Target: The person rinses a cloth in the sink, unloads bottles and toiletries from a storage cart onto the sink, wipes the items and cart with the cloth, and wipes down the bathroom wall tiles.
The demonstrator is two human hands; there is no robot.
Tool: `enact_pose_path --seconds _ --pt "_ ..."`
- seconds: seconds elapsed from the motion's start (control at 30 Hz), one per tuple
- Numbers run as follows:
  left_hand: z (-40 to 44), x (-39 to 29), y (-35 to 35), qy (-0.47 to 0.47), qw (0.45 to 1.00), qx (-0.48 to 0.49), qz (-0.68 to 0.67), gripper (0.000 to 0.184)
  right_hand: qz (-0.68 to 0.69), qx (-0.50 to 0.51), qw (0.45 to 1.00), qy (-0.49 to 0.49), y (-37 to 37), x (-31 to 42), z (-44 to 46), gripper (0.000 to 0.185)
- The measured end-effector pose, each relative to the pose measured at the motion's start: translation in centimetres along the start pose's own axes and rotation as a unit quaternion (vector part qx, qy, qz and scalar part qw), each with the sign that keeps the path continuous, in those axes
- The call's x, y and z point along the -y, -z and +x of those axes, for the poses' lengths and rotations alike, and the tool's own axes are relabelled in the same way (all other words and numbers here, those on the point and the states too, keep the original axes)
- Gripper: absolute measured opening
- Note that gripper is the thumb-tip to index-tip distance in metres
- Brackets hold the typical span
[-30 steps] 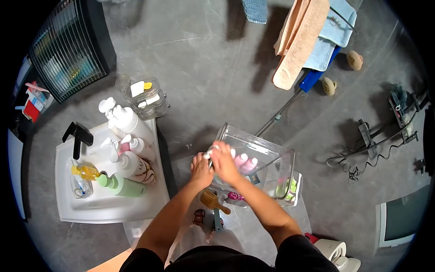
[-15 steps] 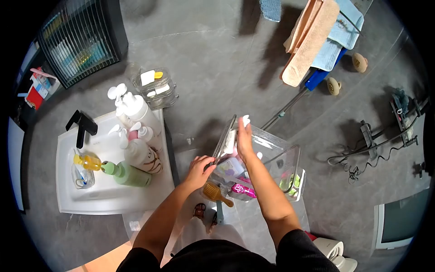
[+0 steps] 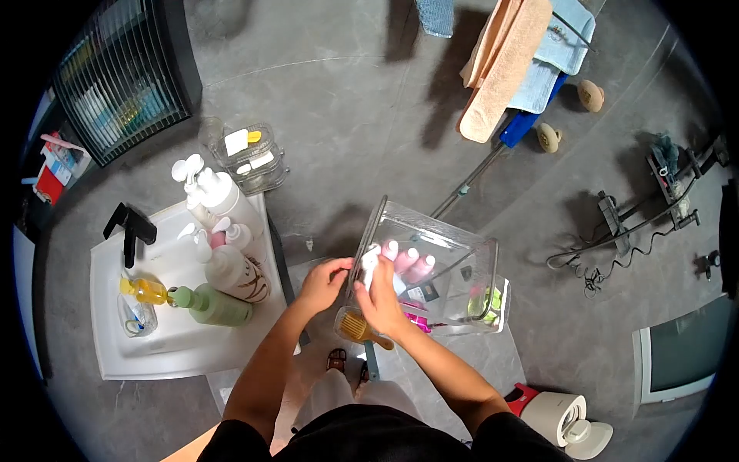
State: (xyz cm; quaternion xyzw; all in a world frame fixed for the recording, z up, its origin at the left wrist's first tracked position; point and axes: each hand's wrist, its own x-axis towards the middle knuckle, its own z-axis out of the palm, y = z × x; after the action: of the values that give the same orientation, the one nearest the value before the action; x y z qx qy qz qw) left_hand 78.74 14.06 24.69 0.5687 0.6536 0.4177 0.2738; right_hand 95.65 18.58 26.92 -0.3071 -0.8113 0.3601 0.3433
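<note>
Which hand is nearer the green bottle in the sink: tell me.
Left. The left hand is to the right of the green bottle, past the sink, beside the clear box; the right hand is farther right, over the box's left end.

One head-worn view — from overhead, facing forward and steeply down, wide across clear bin (image 3: 448, 231) and sink (image 3: 192, 356)

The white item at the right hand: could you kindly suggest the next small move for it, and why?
Settling the white item beside the three pink bottles is probably best: the right hand is at it inside the clear bin, where those bottles already form a row.
</note>
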Motion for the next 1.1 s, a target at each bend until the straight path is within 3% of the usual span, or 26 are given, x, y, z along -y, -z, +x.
enact_pose_path --seconds 0.07,0.2,0.23,0.33,0.4,0.47,0.53,0.6,0.67,0.73,0.8,0.87,0.93,1.0,1.03,1.1 --pt "0.2 0.2 0.8 0.077 0.996 0.034 0.005 0.030 -0.073 0.040 0.991 0.108 0.3 0.7 -0.2 0.049" --pt "-0.8 1.2 0.2 0.077 0.994 0.070 -0.045 0.036 -0.185 0.152 0.963 0.125 1.1 -1.5 2.5 0.053" --pt "-0.6 0.7 0.4 0.209 0.972 0.112 0.004 0.040 -0.182 0.142 0.962 0.145 1.4 -1.8 3.1 0.053" --pt "-0.8 1.5 -0.7 0.034 0.997 0.037 -0.054 0.042 -0.113 0.106 0.978 0.140 2.2 -2.5 5.1 0.051" --pt "-0.2 0.8 -0.1 0.025 0.999 0.042 0.016 0.042 0.062 0.070 0.989 0.115 1.8 -4.8 6.5 0.049" --pt "0.0 -1.7 -0.4 0.008 0.998 -0.037 0.046 0.034 0.066 -0.006 0.994 0.084 3.6 -3.7 6.4 0.048" --pt "0.5 -4.8 -1.4 -0.113 0.971 -0.160 0.139 0.029 0.030 -0.097 0.994 0.033 6.1 -2.5 5.3 0.044" --pt "0.6 -7.9 -3.4 -0.128 0.980 -0.117 0.094 0.027 -0.028 -0.162 0.986 0.012 10.3 -2.2 3.3 0.042" --pt "0.7 -9.0 -6.2 -0.163 0.982 -0.003 0.097 0.028 -0.140 -0.198 0.969 0.036 15.4 -3.0 0.8 0.040" --pt "1.0 -10.4 -9.9 -0.163 0.982 0.093 0.039 0.034 -0.163 -0.267 0.949 -0.036 19.2 -4.3 -1.8 0.040" --pt "1.3 -10.9 -14.3 -0.212 0.964 0.159 0.036 0.037 -0.215 -0.269 0.931 -0.121 19.9 -7.4 -4.8 0.042" --pt "1.4 -11.0 -18.3 -0.242 0.951 0.181 0.061 0.036 -0.269 -0.204 0.925 -0.173 18.4 -10.0 -8.6 0.058" --pt "2.4 -10.6 -20.7 -0.250 0.937 0.228 0.083 0.035 -0.253 -0.211 0.922 -0.201 17.1 -11.0 -10.1 0.052" --pt "3.4 -9.7 -22.4 -0.233 0.917 0.305 0.105 0.034 -0.289 -0.161 0.896 -0.295 17.4 -9.7 -9.3 0.050" --pt "3.5 -9.1 -23.1 -0.246 0.920 0.297 0.075 0.025 -0.304 -0.134 0.879 -0.341 17.7 -9.1 -8.4 0.050" --pt "3.5 -8.4 -24.2 -0.244 0.932 0.267 0.001 0.017 -0.333 -0.134 0.869 -0.340 18.3 -11.2 -5.8 0.052"
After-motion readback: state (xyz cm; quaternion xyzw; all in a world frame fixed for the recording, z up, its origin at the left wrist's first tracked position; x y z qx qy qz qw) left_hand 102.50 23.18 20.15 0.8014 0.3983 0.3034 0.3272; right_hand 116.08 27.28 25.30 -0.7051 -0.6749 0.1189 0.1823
